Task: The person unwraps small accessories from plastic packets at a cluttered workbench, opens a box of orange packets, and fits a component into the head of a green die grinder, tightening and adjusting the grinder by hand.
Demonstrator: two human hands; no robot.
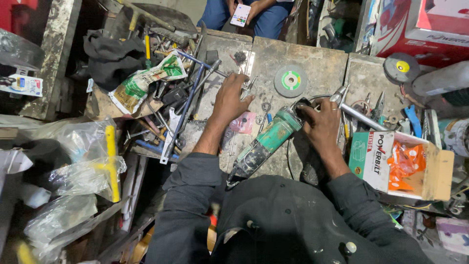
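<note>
A green angle grinder point(267, 141) lies slanted on the grimy workbench point(312, 68), its head toward the upper right. My right hand point(322, 124) grips that head end, with a ring on one finger. My left hand point(230, 100) reaches forward to the left of the grinder, its fingers closing on a small metal tool point(249, 85) among the clutter. A grey grinding disc with a green centre point(290, 81) rests flat just beyond both hands. Small washers and screws point(266, 106) lie between my hands.
A heap of wrenches, bars and a printed bag point(146, 83) fills the bench's left. An open cardboard box with orange contents point(405, 164) sits at right. Pliers point(376, 110) and another disc point(401, 68) lie beyond it. A seated person holds a phone point(240, 14) opposite. Plastic bags point(73, 166) crowd the left.
</note>
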